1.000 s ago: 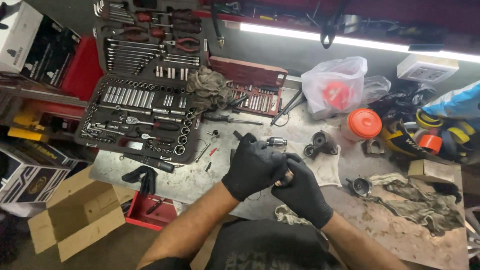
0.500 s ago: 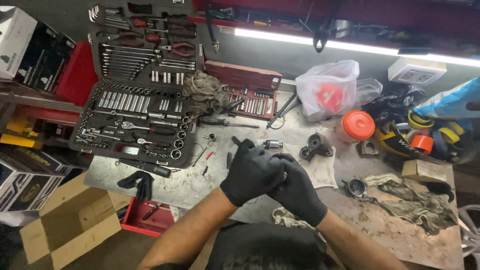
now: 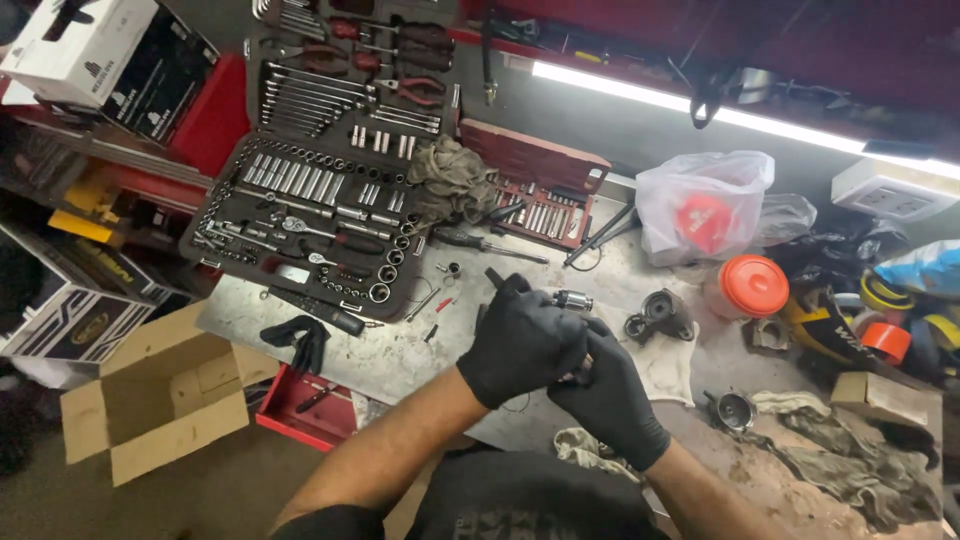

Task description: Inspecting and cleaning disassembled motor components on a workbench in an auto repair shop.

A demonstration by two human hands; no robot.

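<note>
Head view: the left hand (image 3: pixel 522 340) in a black glove lies clenched over the right hand (image 3: pixel 605 400), both closed on a small metal part (image 3: pixel 583 372) that barely shows between them, so how far the work on it stands I cannot tell. Just beyond the grip lie a small cylindrical part (image 3: pixel 573 299) and a dark housing (image 3: pixel 660 315) on a white cloth. Further left an open socket set (image 3: pixel 300 215) rests on the scuffed grey bench (image 3: pixel 400 355); to the right stands an orange-lidded jar (image 3: pixel 750 288).
</note>
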